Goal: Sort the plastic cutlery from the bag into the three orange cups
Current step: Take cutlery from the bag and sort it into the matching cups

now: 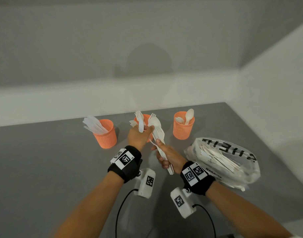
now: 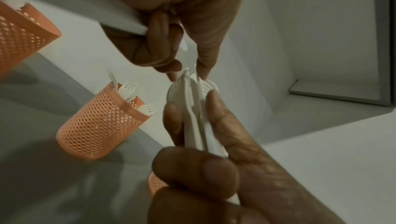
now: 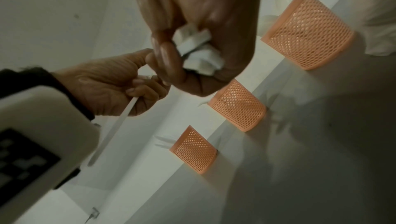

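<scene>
Grey table (image 1: 44, 169) meets white walls (image 1: 147, 40), apparently a corner.

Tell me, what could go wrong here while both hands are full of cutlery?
The right hand grips a mixed bundle of forks and a spoon; pulling one out could spill others onto the table. The left hand holds a knife right above the fork cup, so it might land in the wrong cup. The light cups could tip if bumped.

Both forearms are bare. Each wrist wears a black fabric band (image 1: 125, 163) carrying white tags printed with black square codes. A white camera box (image 1: 146, 183) with its own code tag and a black cable (image 1: 120, 209) hangs beneath each wrist.
</scene>
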The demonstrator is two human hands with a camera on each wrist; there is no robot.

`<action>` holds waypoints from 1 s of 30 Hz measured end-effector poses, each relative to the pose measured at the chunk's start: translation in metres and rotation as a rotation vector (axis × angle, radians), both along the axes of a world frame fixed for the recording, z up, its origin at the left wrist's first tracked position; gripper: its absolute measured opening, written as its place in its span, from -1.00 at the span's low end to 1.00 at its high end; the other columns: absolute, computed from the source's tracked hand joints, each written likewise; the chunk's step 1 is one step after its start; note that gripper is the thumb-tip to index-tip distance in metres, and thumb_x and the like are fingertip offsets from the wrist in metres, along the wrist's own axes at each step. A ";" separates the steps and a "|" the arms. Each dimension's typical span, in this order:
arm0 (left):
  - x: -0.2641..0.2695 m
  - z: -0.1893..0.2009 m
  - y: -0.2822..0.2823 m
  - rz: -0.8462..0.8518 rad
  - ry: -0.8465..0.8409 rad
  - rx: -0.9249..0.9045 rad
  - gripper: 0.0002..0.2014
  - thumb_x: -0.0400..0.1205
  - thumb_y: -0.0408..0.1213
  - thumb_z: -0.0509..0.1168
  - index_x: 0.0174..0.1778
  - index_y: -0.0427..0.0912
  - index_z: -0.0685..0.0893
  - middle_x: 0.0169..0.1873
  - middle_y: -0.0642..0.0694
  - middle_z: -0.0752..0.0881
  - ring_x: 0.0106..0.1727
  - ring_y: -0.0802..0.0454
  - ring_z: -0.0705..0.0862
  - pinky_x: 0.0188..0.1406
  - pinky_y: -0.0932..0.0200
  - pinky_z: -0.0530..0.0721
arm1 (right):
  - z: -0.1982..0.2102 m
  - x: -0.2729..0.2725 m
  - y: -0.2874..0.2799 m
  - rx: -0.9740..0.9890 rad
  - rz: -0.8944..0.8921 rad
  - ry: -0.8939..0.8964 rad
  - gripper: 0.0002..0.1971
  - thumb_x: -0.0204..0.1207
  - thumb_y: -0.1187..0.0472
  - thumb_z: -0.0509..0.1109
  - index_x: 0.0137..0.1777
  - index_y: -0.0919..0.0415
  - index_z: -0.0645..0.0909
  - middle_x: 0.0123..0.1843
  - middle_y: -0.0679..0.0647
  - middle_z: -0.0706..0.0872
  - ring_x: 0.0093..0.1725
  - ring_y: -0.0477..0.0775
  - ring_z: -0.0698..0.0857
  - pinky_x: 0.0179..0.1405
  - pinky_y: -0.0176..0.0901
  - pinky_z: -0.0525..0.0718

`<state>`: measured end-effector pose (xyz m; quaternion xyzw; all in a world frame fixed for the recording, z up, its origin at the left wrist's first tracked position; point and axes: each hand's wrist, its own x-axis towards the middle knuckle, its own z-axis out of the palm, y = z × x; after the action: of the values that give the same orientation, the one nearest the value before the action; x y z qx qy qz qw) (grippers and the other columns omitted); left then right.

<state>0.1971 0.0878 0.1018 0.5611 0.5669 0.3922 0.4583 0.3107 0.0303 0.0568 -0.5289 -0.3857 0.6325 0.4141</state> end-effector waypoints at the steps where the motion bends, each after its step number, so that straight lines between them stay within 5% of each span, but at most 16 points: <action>1: 0.001 0.001 0.000 -0.003 0.026 0.015 -0.85 0.59 -0.24 0.32 -0.30 -0.10 0.59 -0.20 -0.15 0.70 -0.16 -0.07 0.66 -0.18 0.09 0.60 | -0.001 0.001 -0.001 0.008 0.003 -0.004 -0.56 0.61 -0.21 0.08 -0.02 0.17 0.54 -0.62 -0.03 0.37 -0.73 -0.17 0.24 -0.75 -0.42 0.24; 5: 0.004 0.003 0.003 -0.012 0.078 0.089 -0.80 0.59 -0.37 0.24 -0.36 -0.11 0.53 -0.23 -0.21 0.67 -0.14 -0.12 0.65 -0.06 0.02 0.62 | -0.002 0.004 -0.002 0.003 -0.025 0.034 -0.57 0.64 -0.19 0.05 0.02 0.14 0.56 -0.55 0.01 0.38 -0.71 -0.16 0.28 -0.73 -0.40 0.28; 8: 0.007 0.000 0.007 0.015 -0.014 0.090 -0.93 0.61 -0.42 0.21 -0.15 -0.23 0.58 -0.18 -0.21 0.66 -0.13 -0.10 0.63 -0.10 0.05 0.62 | -0.002 0.007 -0.001 0.001 -0.078 0.054 -0.61 0.65 -0.16 0.07 -0.05 0.13 0.56 -0.50 0.04 0.42 -0.67 -0.14 0.36 -0.71 -0.39 0.34; 13: 0.011 -0.007 0.002 0.053 -0.163 0.025 -0.91 0.64 -0.38 0.20 -0.15 -0.21 0.59 -0.36 -0.08 0.60 -0.40 0.06 0.52 -0.47 0.30 0.47 | -0.005 0.008 -0.001 0.103 -0.190 -0.023 -0.76 0.67 -0.01 0.15 -0.13 0.10 0.49 -0.50 0.03 0.49 -0.68 -0.14 0.40 -0.73 -0.37 0.34; 15: 0.015 -0.013 -0.007 0.022 -0.190 0.035 -0.93 0.62 -0.38 0.26 -0.04 -0.22 0.63 -0.23 -0.12 0.70 -0.28 0.03 0.66 -0.33 0.28 0.63 | -0.005 0.006 -0.001 0.138 -0.216 -0.066 -0.77 0.68 0.01 0.15 -0.16 0.08 0.49 -0.49 0.05 0.50 -0.68 -0.14 0.40 -0.72 -0.37 0.33; 17: 0.018 -0.020 -0.013 0.056 -0.205 0.059 -0.83 0.58 -0.39 0.32 0.08 -0.25 0.63 -0.05 -0.20 0.74 -0.04 -0.10 0.73 0.01 0.02 0.71 | -0.005 0.004 -0.001 0.163 -0.229 -0.076 -0.77 0.68 0.03 0.15 -0.14 0.10 0.50 -0.47 0.07 0.53 -0.68 -0.13 0.40 -0.72 -0.36 0.32; 20: 0.022 -0.029 -0.015 0.127 -0.211 0.083 -0.75 0.56 -0.40 0.34 0.16 -0.31 0.61 0.00 -0.25 0.74 0.03 -0.19 0.73 0.12 -0.14 0.69 | -0.004 0.000 -0.003 0.195 -0.233 -0.084 -0.77 0.69 0.05 0.14 -0.12 0.11 0.53 -0.45 0.09 0.59 -0.69 -0.12 0.41 -0.73 -0.35 0.33; 27: 0.025 -0.034 -0.015 0.243 -0.239 0.089 -0.72 0.66 -0.33 0.21 0.26 -0.34 0.49 -0.09 -0.16 0.65 -0.08 -0.10 0.65 -0.05 0.01 0.65 | -0.003 -0.003 0.000 0.193 -0.271 -0.099 -0.75 0.71 0.13 0.10 -0.17 0.11 0.51 -0.45 0.17 0.58 -0.73 -0.11 0.47 -0.75 -0.36 0.36; 30: 0.023 -0.044 -0.016 0.142 -0.213 0.032 -0.78 0.68 -0.27 0.17 0.05 -0.38 0.59 -0.25 -0.23 0.66 -0.23 -0.13 0.63 -0.34 0.16 0.54 | -0.004 -0.004 -0.002 0.202 -0.235 -0.102 -0.78 0.71 0.13 0.11 -0.12 0.08 0.53 -0.46 0.14 0.58 -0.71 -0.11 0.50 -0.73 -0.35 0.42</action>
<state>0.2198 0.0719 0.0574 0.4819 0.5467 0.4902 0.4780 0.3062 0.0284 0.0529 -0.5576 -0.4032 0.5101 0.5160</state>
